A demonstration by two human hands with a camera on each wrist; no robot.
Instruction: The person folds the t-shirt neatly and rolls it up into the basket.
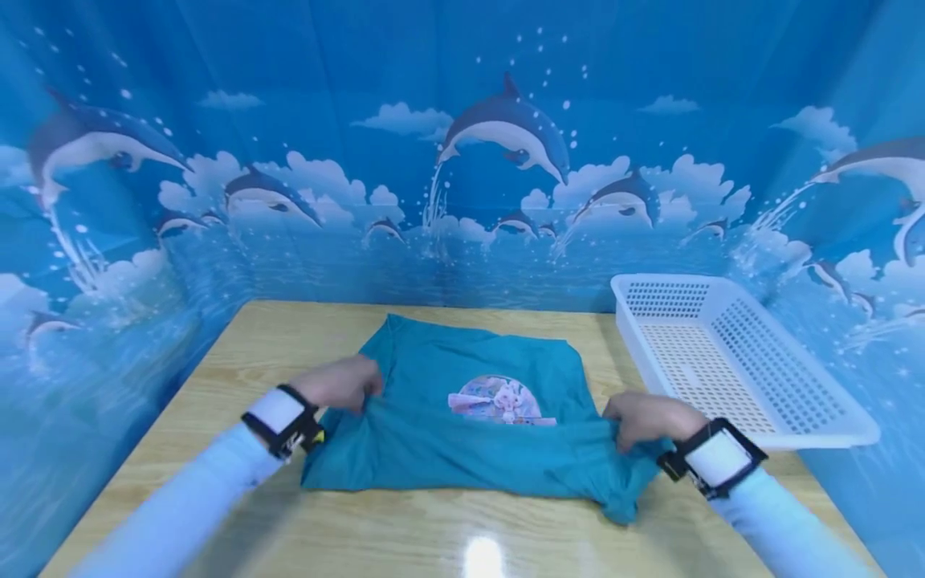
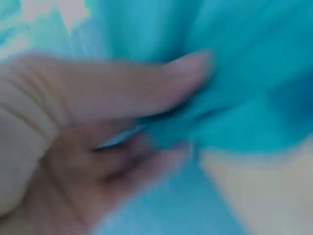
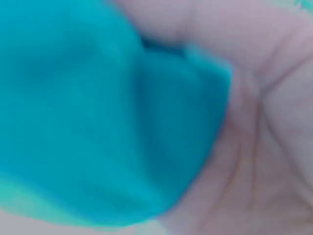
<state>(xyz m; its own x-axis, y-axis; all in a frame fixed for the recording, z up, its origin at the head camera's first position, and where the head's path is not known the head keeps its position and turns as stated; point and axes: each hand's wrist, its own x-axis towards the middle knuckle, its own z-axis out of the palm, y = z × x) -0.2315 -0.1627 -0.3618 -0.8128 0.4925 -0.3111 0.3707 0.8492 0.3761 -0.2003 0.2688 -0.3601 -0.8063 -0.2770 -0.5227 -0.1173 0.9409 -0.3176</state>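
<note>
A teal T-shirt (image 1: 477, 466) with a round cartoon print (image 1: 502, 400) lies spread on the table, its near part lifted in a fold that covers the lower edge of the print. At the shirt's left side my left hand (image 1: 343, 383) pinches the cloth; the left wrist view shows thumb and fingers closing on the teal fabric (image 2: 254, 107), blurred. My right hand (image 1: 654, 419) grips the fold's right end, where a bunched corner hangs toward the near edge. Teal cloth (image 3: 88, 112) fills much of the right wrist view, against the palm; the right fingertips are hidden.
A white perforated plastic basket (image 1: 831, 437) stands at the table's right, just beyond my right hand. Light wood tabletop (image 1: 405, 534) shows around the shirt. Blue curtains (image 1: 433, 273) printed with dolphins enclose the back and both sides.
</note>
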